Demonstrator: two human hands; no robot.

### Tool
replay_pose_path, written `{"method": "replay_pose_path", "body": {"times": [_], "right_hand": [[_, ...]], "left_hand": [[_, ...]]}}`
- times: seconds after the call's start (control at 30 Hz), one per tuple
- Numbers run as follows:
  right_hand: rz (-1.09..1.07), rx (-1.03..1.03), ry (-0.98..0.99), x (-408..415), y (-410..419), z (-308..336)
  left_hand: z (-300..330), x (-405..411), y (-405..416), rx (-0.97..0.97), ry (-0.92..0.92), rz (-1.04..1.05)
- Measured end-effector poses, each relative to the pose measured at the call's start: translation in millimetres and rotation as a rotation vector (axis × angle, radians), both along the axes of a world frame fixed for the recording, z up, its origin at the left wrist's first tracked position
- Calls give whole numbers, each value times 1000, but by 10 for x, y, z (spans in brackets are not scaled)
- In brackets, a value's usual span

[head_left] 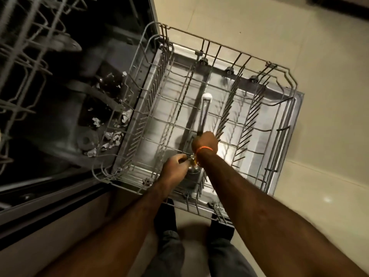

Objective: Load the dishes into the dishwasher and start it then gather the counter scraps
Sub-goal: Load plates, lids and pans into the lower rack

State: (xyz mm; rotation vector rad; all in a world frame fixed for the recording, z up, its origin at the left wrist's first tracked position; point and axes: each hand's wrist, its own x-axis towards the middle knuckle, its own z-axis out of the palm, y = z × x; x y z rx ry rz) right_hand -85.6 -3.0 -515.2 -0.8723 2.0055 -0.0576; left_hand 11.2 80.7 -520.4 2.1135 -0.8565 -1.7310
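Over one lower rack (283,92), two hands (205,141) on one ladle (204,112).

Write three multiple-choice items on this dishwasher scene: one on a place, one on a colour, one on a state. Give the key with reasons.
1. Where are the crumpled paper scraps?
A. on the dishwasher floor, behind the lower rack
B. on the floor tiles
C. in the left hand

2. What colour is the wristband?
A. blue
B. orange
C. white

3. How is the lower rack?
A. pushed fully inside
B. pulled out over the open door
C. lifted off and upside down

Key: 1 A, they lie in the dark tub beside the rack. 2 B, an orange band circles the right wrist. 3 B, it sits out over the door.
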Motion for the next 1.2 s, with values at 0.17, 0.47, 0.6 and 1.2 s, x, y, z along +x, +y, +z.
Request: {"method": "replay_pose_path", "body": {"times": [0.17, 0.47, 0.6, 1.2], "right_hand": [[15, 59, 11, 107, 106, -84], [-77, 98, 98, 67, 113, -64], [-3, 43, 108, 59, 227, 115], [930, -439, -65, 119, 1141, 4217]], "left_hand": [[-130, 29, 82, 34, -22, -27], [48, 142, 137, -61, -197, -204], [262, 219, 160, -66, -234, -225], [4479, 696, 963, -328, -413, 13]]}}
